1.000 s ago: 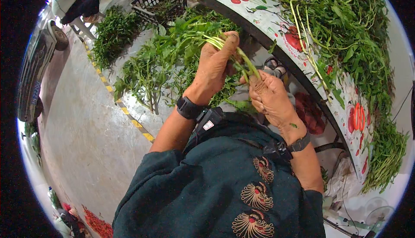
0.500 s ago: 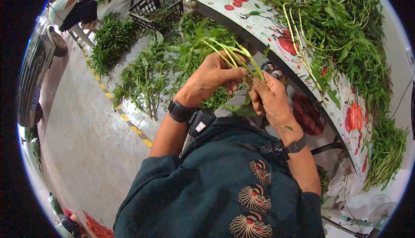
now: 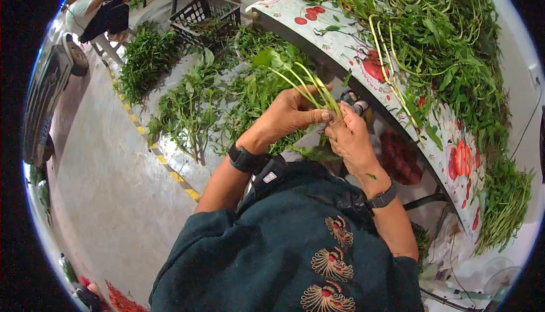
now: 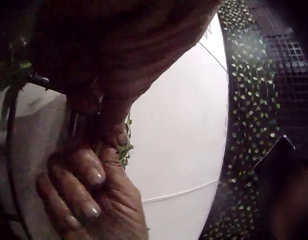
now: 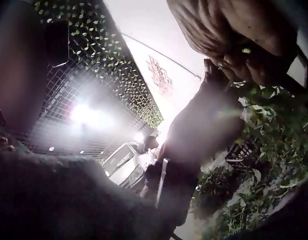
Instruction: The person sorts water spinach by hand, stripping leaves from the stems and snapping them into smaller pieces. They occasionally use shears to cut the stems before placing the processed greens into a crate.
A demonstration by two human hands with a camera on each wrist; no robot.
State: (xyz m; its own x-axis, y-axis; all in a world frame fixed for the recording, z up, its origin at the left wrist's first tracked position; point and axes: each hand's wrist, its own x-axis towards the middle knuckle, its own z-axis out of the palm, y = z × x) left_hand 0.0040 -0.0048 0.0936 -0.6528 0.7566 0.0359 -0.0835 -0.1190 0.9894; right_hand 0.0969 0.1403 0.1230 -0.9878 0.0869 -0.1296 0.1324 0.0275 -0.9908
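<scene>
In the head view, my right hand (image 3: pixel 353 139) pinches the lower ends of a few leafy green stems (image 3: pixel 309 82) between thumb and fingers. Close beside it, my left hand (image 3: pixel 286 113) has its thumb at the stems' base and its fingers curled behind them. The leafy tops lean up and left, over the greens on the floor. A small leaf bit clings to the right wrist. The left wrist view has the right hand's (image 4: pixel 89 195) curled fingers below the dark left hand (image 4: pixel 119 55); the stems are mostly hidden there.
Greens (image 3: pixel 448 39) are heaped on the cherry-patterned table (image 3: pixel 340 39) to the right, with orange-handled scissors (image 3: pixel 464 159) near its edge. Floor piles of greens (image 3: pixel 187 108) lie ahead, by a black crate (image 3: pixel 207 17). A seated person (image 3: pixel 102 14) is at the far left.
My left hand has slid down from the upper part of the stems to their base, beside the right hand. The right hand keeps its pinch, slightly lower in view.
</scene>
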